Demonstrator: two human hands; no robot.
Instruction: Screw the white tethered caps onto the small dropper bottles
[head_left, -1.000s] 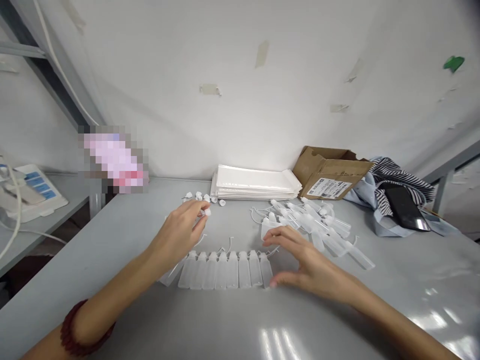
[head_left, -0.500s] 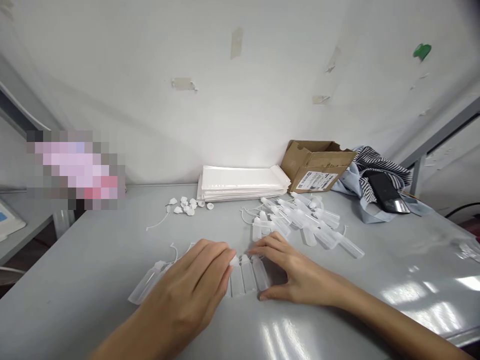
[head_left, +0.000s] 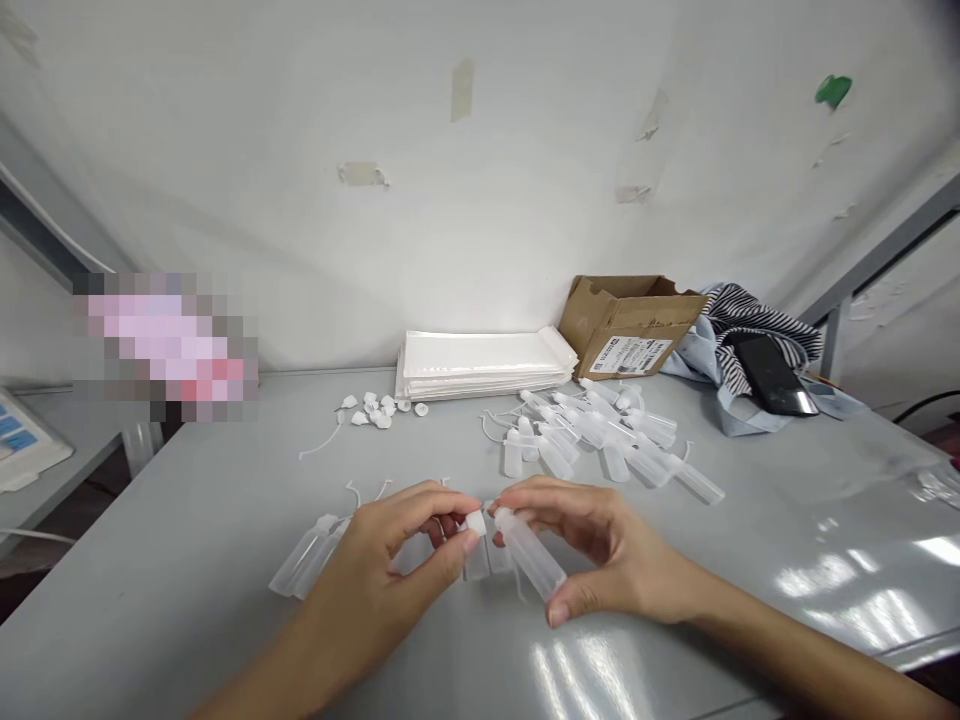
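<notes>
My left hand (head_left: 386, 575) is closed, pinching a small white cap (head_left: 475, 523) between thumb and fingers. Just right of it, my right hand (head_left: 611, 550) grips a translucent plastic bottle (head_left: 532, 560), tilted with its neck toward the cap; cap and neck are apart. Behind and below the fingers, more bottles (head_left: 475, 568) lie side by side on the grey table, partly hidden. Left of my left wrist lie other clear bottles (head_left: 300, 562) with thin white straps (head_left: 352, 494) at their necks.
Several loose white caps (head_left: 372, 408) lie at the back left of the table. A heap of bottles (head_left: 600, 430) lies at the back right, before a stack of white envelopes (head_left: 487, 360) and an open cardboard box (head_left: 630, 325). Beside the box are a black device (head_left: 772, 372) and striped cloth (head_left: 757, 312).
My right hand has lifted the rightmost bottle from the row and tilted it. The left hand has turned, showing a white cap pinched at its fingertips.
</notes>
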